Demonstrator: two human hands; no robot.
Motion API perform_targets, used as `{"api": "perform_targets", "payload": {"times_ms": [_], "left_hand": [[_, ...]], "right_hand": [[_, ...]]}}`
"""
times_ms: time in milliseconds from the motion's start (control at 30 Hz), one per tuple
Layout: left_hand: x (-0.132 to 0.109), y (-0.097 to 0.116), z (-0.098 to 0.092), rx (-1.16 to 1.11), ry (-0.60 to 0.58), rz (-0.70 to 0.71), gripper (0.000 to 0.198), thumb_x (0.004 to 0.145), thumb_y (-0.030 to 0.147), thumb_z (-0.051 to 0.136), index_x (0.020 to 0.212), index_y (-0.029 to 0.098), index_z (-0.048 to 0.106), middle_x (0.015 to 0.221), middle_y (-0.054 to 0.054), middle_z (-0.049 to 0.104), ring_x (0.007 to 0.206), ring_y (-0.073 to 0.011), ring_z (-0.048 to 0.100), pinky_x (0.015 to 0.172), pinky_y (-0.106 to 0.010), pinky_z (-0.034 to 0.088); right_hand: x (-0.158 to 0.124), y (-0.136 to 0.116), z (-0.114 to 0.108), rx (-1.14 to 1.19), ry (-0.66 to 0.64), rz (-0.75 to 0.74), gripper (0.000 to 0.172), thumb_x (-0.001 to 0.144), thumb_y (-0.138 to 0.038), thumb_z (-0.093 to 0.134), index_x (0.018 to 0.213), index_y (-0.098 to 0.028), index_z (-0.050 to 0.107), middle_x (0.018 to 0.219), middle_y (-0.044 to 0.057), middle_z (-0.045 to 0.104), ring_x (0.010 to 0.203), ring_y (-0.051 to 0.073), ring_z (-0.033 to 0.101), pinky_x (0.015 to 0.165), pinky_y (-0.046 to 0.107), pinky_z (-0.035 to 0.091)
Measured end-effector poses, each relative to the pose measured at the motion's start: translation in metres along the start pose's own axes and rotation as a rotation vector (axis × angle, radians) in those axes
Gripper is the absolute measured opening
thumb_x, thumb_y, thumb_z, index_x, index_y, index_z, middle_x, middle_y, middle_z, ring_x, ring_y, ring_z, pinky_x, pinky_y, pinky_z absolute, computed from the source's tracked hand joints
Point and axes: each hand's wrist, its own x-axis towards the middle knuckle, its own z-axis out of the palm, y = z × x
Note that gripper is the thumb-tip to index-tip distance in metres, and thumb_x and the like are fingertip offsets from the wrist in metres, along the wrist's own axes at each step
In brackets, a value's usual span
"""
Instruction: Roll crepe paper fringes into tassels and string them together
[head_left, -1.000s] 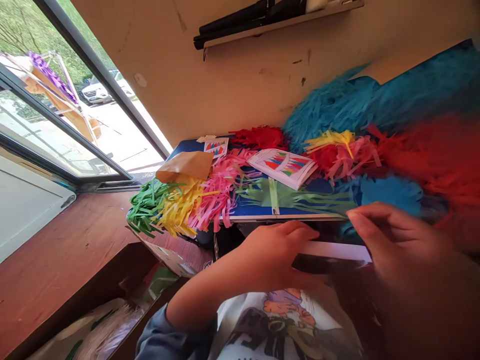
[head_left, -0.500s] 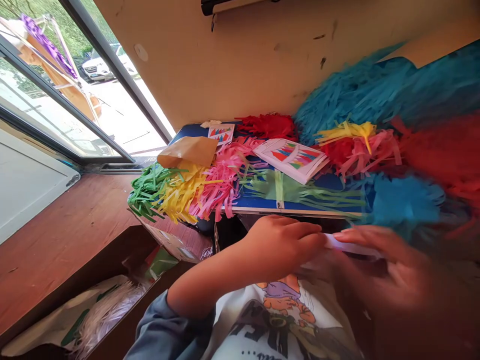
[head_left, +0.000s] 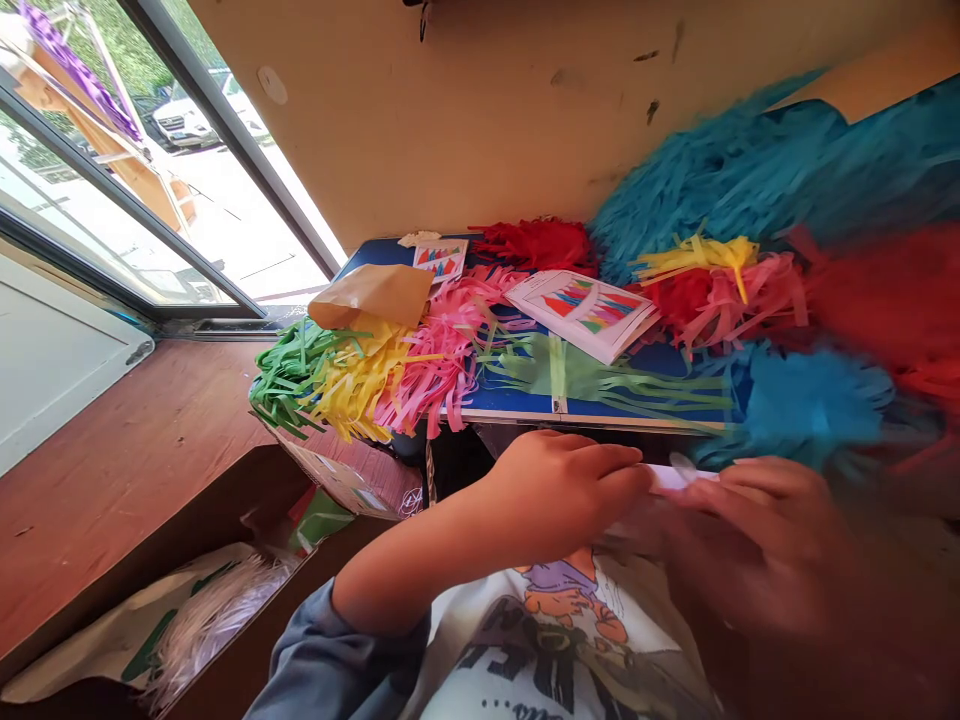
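In front of my chest, my left hand (head_left: 574, 490) is closed in a pinch on one end of a narrow white strip (head_left: 670, 478). Whether the strip is paper or plastic I cannot make out. My right hand (head_left: 772, 530), smeared by motion, has thumb and fingers pinched on its other end. A small translucent bit (head_left: 682, 464) sticks up beside the right fingertips. Just beyond the hands, a pale green tissue tassel (head_left: 555, 370) lies spread on the blue table (head_left: 480, 400), with a blue tassel (head_left: 817, 395) to its right. Behind lies a white printed packet (head_left: 585, 310).
Pink (head_left: 435, 370), yellow (head_left: 360, 385) and green tassels (head_left: 289, 375) hang over the table's left edge, under a brown envelope (head_left: 375, 295). A large blue fringe pile (head_left: 720, 190) stands against the wall. An open cardboard box (head_left: 247, 500) sits at lower left.
My right fingers have shifted on the white strip, and the translucent bit now shows by them. My left hand keeps its pinch. The view has shifted slightly.
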Motion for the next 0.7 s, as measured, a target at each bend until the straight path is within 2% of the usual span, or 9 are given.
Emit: {"api": "perform_targets", "payload": {"times_ms": [67, 200, 367, 500, 533, 600, 700], "left_hand": [[0.001, 0.001, 0.001, 0.001, -0.01, -0.006, 0.025, 0.091, 0.022, 0.037, 0.103, 0.017, 0.059, 0.11, -0.005, 0.064, 0.087, -0.0151, 0.065, 0.069, -0.026, 0.053], [0.004, 0.003, 0.002, -0.012, -0.052, -0.043, 0.024, 0.091, 0.024, 0.04, 0.103, 0.015, 0.058, 0.107, -0.007, 0.065, 0.09, -0.0162, 0.065, 0.073, -0.028, 0.054], [0.0, -0.002, -0.003, -0.009, -0.044, -0.001, 0.028, 0.091, 0.028, 0.042, 0.11, 0.014, 0.057, 0.116, -0.007, 0.062, 0.096, -0.0171, 0.063, 0.079, -0.028, 0.053], [-0.008, -0.007, -0.01, -0.051, -0.07, 0.04, 0.031, 0.091, 0.03, 0.043, 0.116, 0.016, 0.054, 0.121, -0.006, 0.059, 0.106, -0.015, 0.059, 0.086, -0.024, 0.049], [-0.009, -0.007, -0.01, -0.079, -0.071, -0.001, 0.03, 0.091, 0.03, 0.044, 0.116, 0.017, 0.055, 0.119, -0.005, 0.061, 0.105, -0.0146, 0.059, 0.086, -0.024, 0.049], [-0.011, -0.005, -0.01, -0.125, -0.038, -0.169, 0.031, 0.089, 0.034, 0.047, 0.113, 0.017, 0.056, 0.11, -0.005, 0.065, 0.099, -0.0159, 0.062, 0.083, -0.026, 0.05], [-0.012, -0.001, -0.009, -0.152, -0.003, -0.393, 0.029, 0.086, 0.039, 0.049, 0.104, 0.018, 0.059, 0.092, -0.004, 0.069, 0.083, -0.0175, 0.065, 0.071, -0.028, 0.052]], "right_hand": [[0.003, -0.003, 0.0, -0.021, 0.014, -0.059, 0.02, 0.08, -0.026, 0.056, 0.099, -0.021, 0.052, 0.067, -0.001, 0.06, 0.065, 0.016, 0.052, 0.067, 0.032, 0.038], [0.004, -0.007, 0.003, -0.028, -0.036, 0.042, 0.034, 0.081, -0.029, 0.055, 0.112, -0.018, 0.048, 0.07, 0.001, 0.057, 0.07, 0.017, 0.052, 0.068, 0.033, 0.039], [0.003, -0.009, 0.005, -0.113, 0.044, 0.021, 0.03, 0.082, -0.019, 0.054, 0.111, -0.016, 0.049, 0.072, 0.003, 0.058, 0.076, 0.019, 0.053, 0.075, 0.035, 0.038], [0.001, -0.01, 0.007, -0.077, 0.054, -0.002, 0.029, 0.08, -0.017, 0.056, 0.109, -0.016, 0.05, 0.074, 0.003, 0.058, 0.075, 0.018, 0.053, 0.07, 0.033, 0.041], [0.002, -0.012, 0.006, -0.07, 0.056, 0.001, 0.027, 0.08, -0.018, 0.055, 0.107, -0.017, 0.051, 0.075, 0.004, 0.058, 0.075, 0.018, 0.053, 0.068, 0.032, 0.041], [0.005, -0.016, 0.003, -0.077, 0.032, 0.018, 0.018, 0.081, -0.018, 0.052, 0.099, -0.02, 0.054, 0.075, 0.004, 0.058, 0.075, 0.018, 0.053, 0.068, 0.032, 0.042], [0.011, -0.021, -0.004, -0.111, -0.097, 0.053, 0.008, 0.081, -0.019, 0.051, 0.088, -0.022, 0.056, 0.08, 0.006, 0.057, 0.076, 0.019, 0.053, 0.072, 0.034, 0.043]]}}
